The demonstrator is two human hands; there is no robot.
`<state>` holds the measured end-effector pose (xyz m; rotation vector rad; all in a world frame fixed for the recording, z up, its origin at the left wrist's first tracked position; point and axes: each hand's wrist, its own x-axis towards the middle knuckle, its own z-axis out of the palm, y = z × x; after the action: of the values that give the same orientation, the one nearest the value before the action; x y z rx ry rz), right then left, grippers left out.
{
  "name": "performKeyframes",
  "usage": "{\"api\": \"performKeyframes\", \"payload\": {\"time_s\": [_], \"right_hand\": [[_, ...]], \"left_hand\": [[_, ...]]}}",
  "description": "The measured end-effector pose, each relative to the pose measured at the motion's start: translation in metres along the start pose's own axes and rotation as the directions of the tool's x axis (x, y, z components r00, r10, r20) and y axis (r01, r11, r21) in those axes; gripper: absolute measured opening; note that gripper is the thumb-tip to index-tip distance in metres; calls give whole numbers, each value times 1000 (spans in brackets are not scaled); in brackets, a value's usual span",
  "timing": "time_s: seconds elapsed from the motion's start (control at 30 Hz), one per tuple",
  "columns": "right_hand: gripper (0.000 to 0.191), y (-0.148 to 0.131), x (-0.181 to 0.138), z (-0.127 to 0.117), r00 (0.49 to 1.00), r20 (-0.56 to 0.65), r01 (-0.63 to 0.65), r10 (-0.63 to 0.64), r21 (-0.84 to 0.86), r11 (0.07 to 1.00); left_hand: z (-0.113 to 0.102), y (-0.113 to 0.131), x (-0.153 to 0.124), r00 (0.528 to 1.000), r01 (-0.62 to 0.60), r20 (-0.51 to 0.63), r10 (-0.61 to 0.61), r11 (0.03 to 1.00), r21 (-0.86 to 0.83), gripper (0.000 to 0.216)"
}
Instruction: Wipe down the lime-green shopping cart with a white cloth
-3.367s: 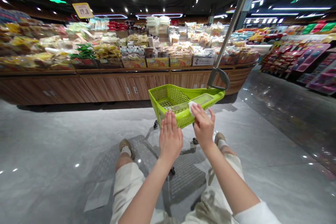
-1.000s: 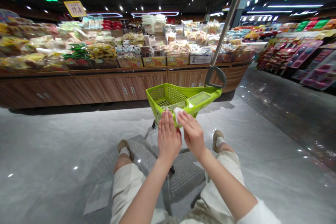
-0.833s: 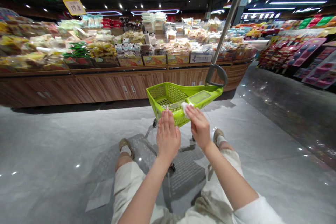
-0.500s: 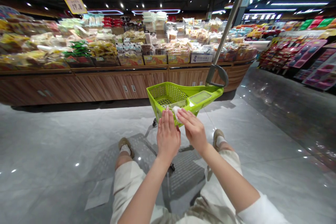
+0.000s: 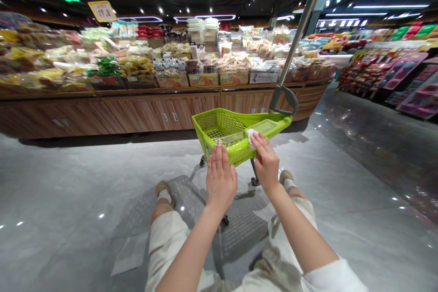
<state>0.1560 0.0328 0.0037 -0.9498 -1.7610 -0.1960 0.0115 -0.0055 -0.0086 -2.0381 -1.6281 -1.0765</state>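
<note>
A lime-green shopping basket cart (image 5: 219,125) stands on the grey floor in front of me, with a grey handle pole (image 5: 301,25) rising from its right end. My left hand (image 5: 221,178) lies flat with fingers stretched together against the cart's near rim. My right hand (image 5: 266,160) presses a small white cloth (image 5: 251,135) onto the cart's top rim, fingers closed on it. My knees in pale shorts and both shoes show below.
A long wooden display counter (image 5: 164,112) piled with packaged food runs across the back. A yellow price sign (image 5: 101,10) hangs above it. Shelves of colourful goods (image 5: 393,68) line the right side beside a glossy aisle. Shiny grey floor surrounds the cart.
My right hand has slid the white cloth back and forth along the rim, now to the right again. My left hand has stayed flat on the near rim.
</note>
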Motion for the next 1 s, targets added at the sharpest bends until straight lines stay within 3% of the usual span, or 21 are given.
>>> {"api": "performKeyframes", "payload": {"time_s": [0.13, 0.2, 0.27, 0.43, 0.53, 0.63, 0.77, 0.9, 1.0], "right_hand": [[63, -22, -10, 6, 976, 113, 175, -186, 100, 979], [62, -21, -11, 4, 968, 135, 200, -213, 105, 974], [62, -3, -6, -3, 982, 118, 146, -151, 49, 988], [54, 75, 23, -30, 995, -40, -89, 86, -86, 992], [45, 97, 36, -42, 995, -11, -104, 104, -75, 992], [40, 92, 41, -47, 996, 38, -81, 83, -56, 995], [45, 77, 39, -50, 993, 75, -83, 87, -58, 995], [49, 66, 33, -49, 977, 169, -118, 131, -85, 989], [54, 40, 20, -35, 981, 106, -143, 163, -173, 974]], "left_hand": [[2, 0, -1, 1000, 6, -7, -6, 1000, 8, 74], [1, -2, -1, 1000, -5, -1, 5, 1000, 17, 73], [-1, -4, 0, 1000, -12, 0, 12, 1000, 24, 71], [-10, -13, 3, 999, -50, -8, 50, 999, 22, 63], [-16, -20, 5, 998, -58, -10, 58, 998, -8, 59], [-25, -20, 12, 998, 24, -59, -25, 1000, -15, 56], [-40, -1, 24, 985, 159, -76, -155, 987, 37, 62], [-38, 20, 28, 995, -58, 88, 51, 995, 76, 72], [-26, 21, 24, 987, -74, 149, 58, 992, 102, 74]]}}
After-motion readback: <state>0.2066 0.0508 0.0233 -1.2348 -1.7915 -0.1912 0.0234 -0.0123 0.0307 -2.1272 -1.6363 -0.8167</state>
